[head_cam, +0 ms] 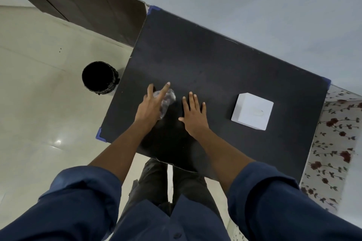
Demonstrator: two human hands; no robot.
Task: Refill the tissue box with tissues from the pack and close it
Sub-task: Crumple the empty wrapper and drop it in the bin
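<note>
- Counter (215, 60): a black, flat surface with blue tape at its corners, set against a pale wall.
- Tissue box (252, 111): a white cube standing on the right part of the counter, well apart from both hands. Its top face is closed, with a faint oval mark near the middle.
- Plastic wrapper (168, 100): a crumpled clear film, apparently the emptied tissue pack, lying on the left part of the counter, under and just beside the left hand. No tissues are visible in it.
- Left hand (151, 106): placed over the plastic wrapper, touching it. The index finger and one more finger point straight forward; the position of the remaining fingers cannot be told, so whether the hand grasps the film or only presses it cannot be told.
- Right hand (194, 112): released, palm down, fingers straight and slightly spread, lying flat on the counter just right of the wrapper. It holds nothing.
- Person: stands at the near edge of the counter in dark blue sleeves (274, 197) rolled above the forearms and dark trousers.
- Waste bin (100, 77): a round black bin on the tiled floor, just beside the left edge of the counter.
- Floral cloth (333, 143): a patterned covering at the right of the counter.
</note>
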